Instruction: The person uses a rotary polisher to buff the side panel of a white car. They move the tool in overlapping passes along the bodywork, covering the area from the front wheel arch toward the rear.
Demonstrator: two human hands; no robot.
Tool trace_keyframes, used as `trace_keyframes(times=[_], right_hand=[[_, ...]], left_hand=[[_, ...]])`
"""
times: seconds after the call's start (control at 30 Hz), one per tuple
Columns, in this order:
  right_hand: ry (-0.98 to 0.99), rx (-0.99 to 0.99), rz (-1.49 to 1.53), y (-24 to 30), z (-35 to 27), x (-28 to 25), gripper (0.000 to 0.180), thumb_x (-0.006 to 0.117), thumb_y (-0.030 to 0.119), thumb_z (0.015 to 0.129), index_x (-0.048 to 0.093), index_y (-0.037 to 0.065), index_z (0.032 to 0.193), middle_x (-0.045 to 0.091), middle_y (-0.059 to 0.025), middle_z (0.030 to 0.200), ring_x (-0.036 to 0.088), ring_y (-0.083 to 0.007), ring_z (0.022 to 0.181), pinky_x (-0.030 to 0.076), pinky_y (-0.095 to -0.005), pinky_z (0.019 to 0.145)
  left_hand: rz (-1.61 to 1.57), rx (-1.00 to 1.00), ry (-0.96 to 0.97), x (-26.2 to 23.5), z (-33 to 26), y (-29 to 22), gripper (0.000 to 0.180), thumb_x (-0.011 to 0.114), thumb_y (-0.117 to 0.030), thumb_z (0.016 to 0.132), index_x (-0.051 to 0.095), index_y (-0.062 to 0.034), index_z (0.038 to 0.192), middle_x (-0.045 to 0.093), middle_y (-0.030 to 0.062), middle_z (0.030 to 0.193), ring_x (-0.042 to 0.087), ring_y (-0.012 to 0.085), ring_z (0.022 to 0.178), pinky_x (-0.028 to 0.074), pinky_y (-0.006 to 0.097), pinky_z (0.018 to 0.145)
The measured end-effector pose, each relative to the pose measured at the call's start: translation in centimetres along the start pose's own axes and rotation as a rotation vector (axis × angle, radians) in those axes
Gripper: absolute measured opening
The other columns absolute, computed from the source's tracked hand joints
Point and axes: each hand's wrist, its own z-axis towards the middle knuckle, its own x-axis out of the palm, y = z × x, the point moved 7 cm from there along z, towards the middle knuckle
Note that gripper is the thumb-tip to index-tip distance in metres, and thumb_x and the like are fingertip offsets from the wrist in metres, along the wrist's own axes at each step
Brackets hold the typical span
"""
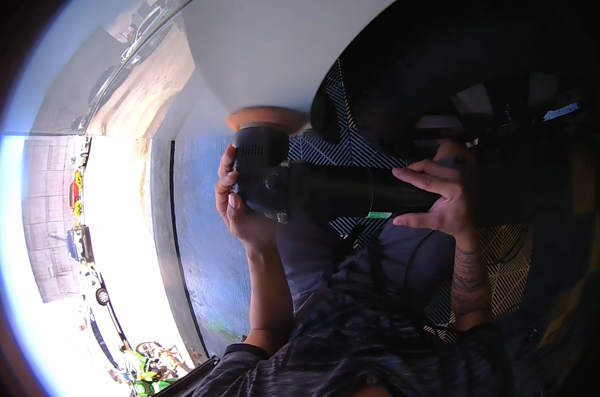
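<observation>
A black car polisher (333,188) lies crosswise in front of me, its round orange pad (267,118) up against the pale, glossy car panel (260,53). The pad's edge looks blurred. My left hand (237,198) wraps the polisher's head from the left, fingers curled over its side. At the other end, my right hand (439,195) grips the rear of the body, thumb below and fingers on top. A small green label (379,215) marks the underside edge of the body. Most of the dark tool's details are lost in shadow.
To the right of the panel a dark wheel and tyre (472,99) fill the shade. A patterned mat (505,264) lies under my legs (392,264) on a bluish floor (210,251). Bright daylight, parked vehicles (81,245) and a green motorbike (144,374) show at the left.
</observation>
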Motion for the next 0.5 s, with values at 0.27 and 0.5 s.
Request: trace_keyframes(times=[0.27,0.5], right_hand=[[0.010,-0.055,-0.017,0.6,0.1,-2.1,0.071,0.093,0.027,0.058,0.068,0.001,0.119,0.067,-0.0082,0.093,0.065,-0.0155,0.083,0.054,-0.0268,0.074],[-0.065,-0.020,0.098,0.3,-0.4,-4.0,0.076,0.094,0.028,0.055,0.066,-0.003,0.119,0.069,-0.0118,0.104,0.066,-0.0200,0.093,0.053,-0.0317,0.083]], left_hand=[[0.393,0.074,-0.017,3.7,0.8,-3.5,0.036,0.062,-0.040,0.095,0.066,-0.0106,0.114,0.049,0.0201,0.141,0.042,0.0352,0.136,0.038,0.052,0.112],[0.354,0.070,0.032,9.2,3.5,-6.2,0.048,0.067,-0.050,0.089,0.063,-0.0085,0.112,0.043,0.0251,0.143,0.042,0.0370,0.136,0.037,0.049,0.112]])
